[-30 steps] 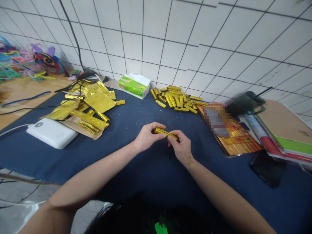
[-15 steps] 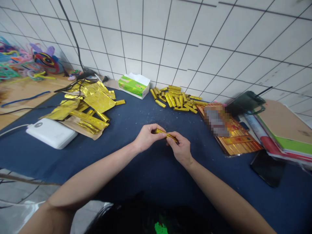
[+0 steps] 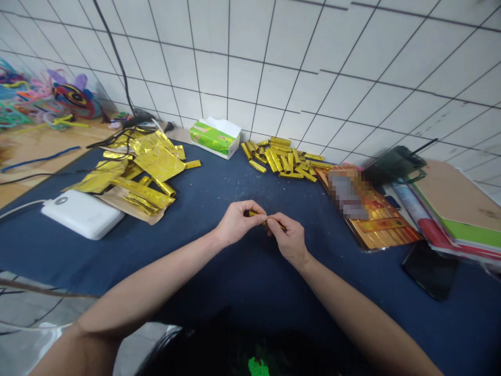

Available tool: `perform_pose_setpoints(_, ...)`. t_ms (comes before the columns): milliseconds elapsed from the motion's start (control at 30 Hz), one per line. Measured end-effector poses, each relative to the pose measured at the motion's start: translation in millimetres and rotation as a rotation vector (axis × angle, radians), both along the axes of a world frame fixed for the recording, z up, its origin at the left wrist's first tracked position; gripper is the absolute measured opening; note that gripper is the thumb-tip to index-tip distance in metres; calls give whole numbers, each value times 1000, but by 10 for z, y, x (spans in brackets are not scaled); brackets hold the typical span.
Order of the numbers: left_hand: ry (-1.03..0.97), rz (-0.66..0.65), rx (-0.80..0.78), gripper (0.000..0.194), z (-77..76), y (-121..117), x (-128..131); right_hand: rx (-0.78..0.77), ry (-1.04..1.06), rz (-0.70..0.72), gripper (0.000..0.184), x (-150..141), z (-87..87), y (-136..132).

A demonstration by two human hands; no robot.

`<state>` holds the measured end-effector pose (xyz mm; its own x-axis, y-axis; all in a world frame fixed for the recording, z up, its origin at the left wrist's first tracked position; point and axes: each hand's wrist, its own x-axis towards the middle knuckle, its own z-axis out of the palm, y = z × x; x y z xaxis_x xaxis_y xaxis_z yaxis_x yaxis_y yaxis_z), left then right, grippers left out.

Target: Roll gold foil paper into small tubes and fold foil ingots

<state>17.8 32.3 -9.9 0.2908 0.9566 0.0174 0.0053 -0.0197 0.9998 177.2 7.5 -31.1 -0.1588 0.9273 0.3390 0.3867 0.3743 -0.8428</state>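
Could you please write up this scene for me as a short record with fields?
Left hand: pinching one end of a gold foil roll
Right hand: pinching the other end of the roll
Work surface: dark blue cloth
Beyond the hands: pile of gold foil rolls
Left of the pile: loose gold foil sheets, white power bank
Against the wall: green tissue box
Right side: black phone
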Motion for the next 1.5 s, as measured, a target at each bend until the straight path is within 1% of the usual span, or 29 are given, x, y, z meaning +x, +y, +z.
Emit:
perform_pose_setpoints(33,-7,14,-4,13,3,-1,2,-5,29,-1,16,-1,-10,1)
perform_pose_setpoints(133,-12,37,-25,17,8,2,6,-20,95,-21,19,-7,-34,3)
perform_pose_setpoints(233,25,15,-24,21,2,9,2,9,83,-36,16,-11,-47,6)
perform_pose_setpoints(367,65,19,21,18,-24,18,-13,19,64,-49,14,-13,-72,7)
perform_pose_setpoints(500,34,28,43,17,-45,28,-20,-5,134,-77,19,-20,-91,7)
perform_pose_setpoints(633,-10,14,11,16,-41,27,-8,-2,131,-76,13,-27,-75,11)
perform_pose_setpoints(733,-23,16,2,12,-27,23,-5,-25,128,-79,14,-26,-52,11)
perform_pose_setpoints(833,-23,33,10,13,-17,24,-10,-53,159,-77,15,-27,-25,11)
perform_pose_setpoints(933,-10,15,-9,17,-23,27,-10,-33,165,-68,15,-33,-6,11)
perform_pose_setpoints(1033,23,1,-9,15,-47,25,-4,-21,164,-55,14,-41,-12,12)
perform_pose_setpoints(1167,46,33,14,13,-79,21,-5,-58,217,-56,13,-49,-38,20)
perform_pose_setpoints(1267,61,64,27,14,-91,27,-11,-107,246,-61,17,-54,-33,28)
perform_pose_setpoints(1333,49,67,13,18,-95,33,-13,-111,235,-61,16,-59,-21,30)
perform_pose_setpoints(1400,47,42,-19,23,-96,39,-13,-97,227,-68,15,-65,-15,29)
perform_pose_setpoints(1500,76,15,-58,22,-91,45,-10,-83,249,-86,15,-70,-35,37)
